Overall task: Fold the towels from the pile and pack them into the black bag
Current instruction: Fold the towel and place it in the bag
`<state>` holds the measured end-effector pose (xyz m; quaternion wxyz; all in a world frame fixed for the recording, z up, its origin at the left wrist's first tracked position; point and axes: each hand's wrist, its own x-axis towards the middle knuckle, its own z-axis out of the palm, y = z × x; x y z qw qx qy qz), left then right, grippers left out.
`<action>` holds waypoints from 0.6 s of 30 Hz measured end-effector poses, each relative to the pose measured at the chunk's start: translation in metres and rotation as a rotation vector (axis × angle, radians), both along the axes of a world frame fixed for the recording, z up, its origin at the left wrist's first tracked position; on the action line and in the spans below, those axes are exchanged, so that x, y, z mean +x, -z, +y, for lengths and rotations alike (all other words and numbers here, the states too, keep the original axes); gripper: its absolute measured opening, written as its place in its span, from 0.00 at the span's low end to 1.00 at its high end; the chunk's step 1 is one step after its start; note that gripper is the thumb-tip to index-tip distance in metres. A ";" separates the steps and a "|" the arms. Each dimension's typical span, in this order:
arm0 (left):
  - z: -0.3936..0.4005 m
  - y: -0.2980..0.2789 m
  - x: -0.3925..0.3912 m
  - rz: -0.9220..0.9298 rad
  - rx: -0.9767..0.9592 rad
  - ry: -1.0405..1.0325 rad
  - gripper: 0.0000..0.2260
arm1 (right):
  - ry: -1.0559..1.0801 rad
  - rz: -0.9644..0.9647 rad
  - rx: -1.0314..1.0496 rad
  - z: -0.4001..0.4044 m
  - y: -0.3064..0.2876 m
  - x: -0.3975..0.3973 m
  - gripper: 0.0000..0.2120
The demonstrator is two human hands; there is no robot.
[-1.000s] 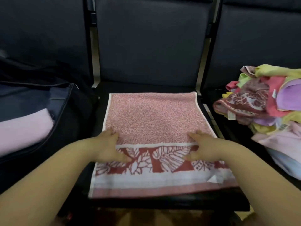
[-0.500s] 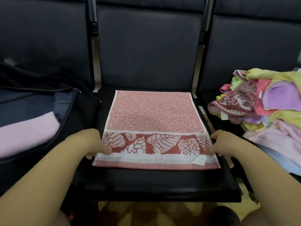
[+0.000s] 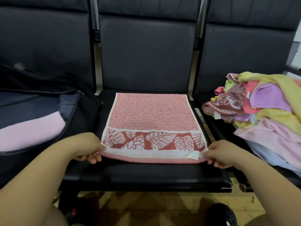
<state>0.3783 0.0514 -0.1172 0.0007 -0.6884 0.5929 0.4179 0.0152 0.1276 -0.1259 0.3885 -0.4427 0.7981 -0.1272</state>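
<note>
A red-and-white towel (image 3: 154, 117) with a leaf-pattern band lies folded flat on the middle black seat (image 3: 162, 175). My left hand (image 3: 87, 148) pinches its near left corner, and my right hand (image 3: 219, 154) pinches its near right corner; the near edge is lifted slightly off the seat. The black bag (image 3: 48, 101) sits open on the left seat with a folded pink towel (image 3: 31, 129) inside. The pile of towels (image 3: 267, 111), yellow, pink, purple and red, rests on the right seat.
Black seat backs (image 3: 146, 51) rise behind all three seats. Below the front edge of the seat I see a patterned floor (image 3: 146, 207) and a dark shoe (image 3: 223, 214).
My hands slid from the top of the towel outward to its near corners and took hold of them. The near edge now lifts a little.
</note>
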 end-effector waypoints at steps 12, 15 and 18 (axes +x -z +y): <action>-0.024 0.005 -0.010 0.563 -0.633 -0.327 0.08 | 0.314 -0.675 -0.648 -0.025 -0.019 -0.009 0.09; -0.033 0.031 -0.009 0.023 -0.560 -0.096 0.06 | 0.097 0.032 -0.416 -0.032 0.005 -0.016 0.08; -0.035 0.041 -0.016 -0.167 -0.443 -0.024 0.03 | 0.015 0.234 -0.289 -0.042 0.018 -0.015 0.10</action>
